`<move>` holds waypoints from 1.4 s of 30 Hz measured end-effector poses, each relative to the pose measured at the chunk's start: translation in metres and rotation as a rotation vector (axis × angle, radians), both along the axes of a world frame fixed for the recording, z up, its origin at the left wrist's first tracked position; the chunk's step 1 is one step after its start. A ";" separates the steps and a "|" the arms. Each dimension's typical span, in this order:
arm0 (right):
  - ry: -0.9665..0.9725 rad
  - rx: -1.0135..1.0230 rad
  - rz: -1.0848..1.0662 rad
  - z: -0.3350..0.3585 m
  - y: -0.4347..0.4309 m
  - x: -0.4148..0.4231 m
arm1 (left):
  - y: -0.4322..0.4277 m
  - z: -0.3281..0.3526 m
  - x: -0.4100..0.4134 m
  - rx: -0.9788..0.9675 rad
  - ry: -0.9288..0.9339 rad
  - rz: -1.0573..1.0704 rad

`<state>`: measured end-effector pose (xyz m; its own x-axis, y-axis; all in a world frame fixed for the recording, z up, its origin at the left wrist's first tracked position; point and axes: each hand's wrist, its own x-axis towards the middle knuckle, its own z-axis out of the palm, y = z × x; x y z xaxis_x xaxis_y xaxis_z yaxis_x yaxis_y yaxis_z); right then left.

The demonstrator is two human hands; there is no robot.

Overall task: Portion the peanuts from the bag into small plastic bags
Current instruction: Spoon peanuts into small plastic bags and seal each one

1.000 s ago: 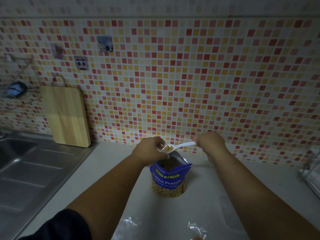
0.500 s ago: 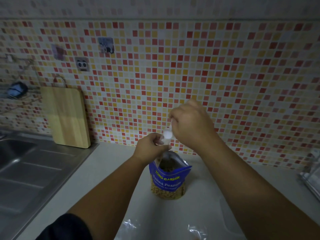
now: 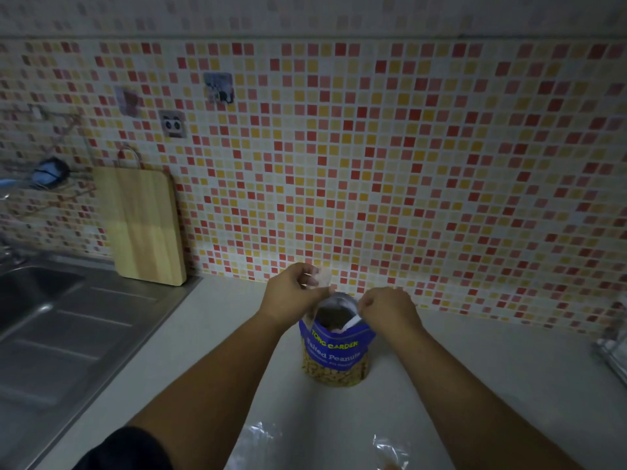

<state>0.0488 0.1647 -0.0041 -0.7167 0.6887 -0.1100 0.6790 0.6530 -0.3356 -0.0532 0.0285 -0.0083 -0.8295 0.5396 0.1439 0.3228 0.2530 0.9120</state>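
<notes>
A blue peanut bag (image 3: 336, 354) labelled Salted Peanuts stands open on the pale counter (image 3: 475, 361), its clear lower window showing peanuts. My left hand (image 3: 293, 293) pinches a small clear plastic bag (image 3: 322, 278) just above and behind the bag's mouth. My right hand (image 3: 386, 308) grips a white plastic spoon (image 3: 353, 323) whose bowl end dips down into the open peanut bag. Two more small plastic bags lie flat at the near edge, one at the left (image 3: 258, 439) and one at the right (image 3: 390, 449).
A steel sink and drainboard (image 3: 68, 330) fill the left side. A wooden cutting board (image 3: 142, 225) leans against the mosaic-tiled wall. A metal rack (image 3: 614, 347) shows at the right edge.
My right hand came down from above the small bag, and the spoon now reaches into the peanut bag. The left hand stays in place holding the small bag.
</notes>
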 end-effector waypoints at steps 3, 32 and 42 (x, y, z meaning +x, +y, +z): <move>0.262 0.034 0.009 0.008 -0.003 0.006 | -0.001 -0.002 0.004 0.003 0.014 -0.004; 0.374 -0.590 -0.006 -0.006 -0.027 0.098 | -0.033 -0.039 0.079 0.053 -0.473 -0.319; -0.004 -0.431 0.086 -0.135 -0.037 0.107 | -0.047 -0.151 0.109 -0.220 -0.623 -0.187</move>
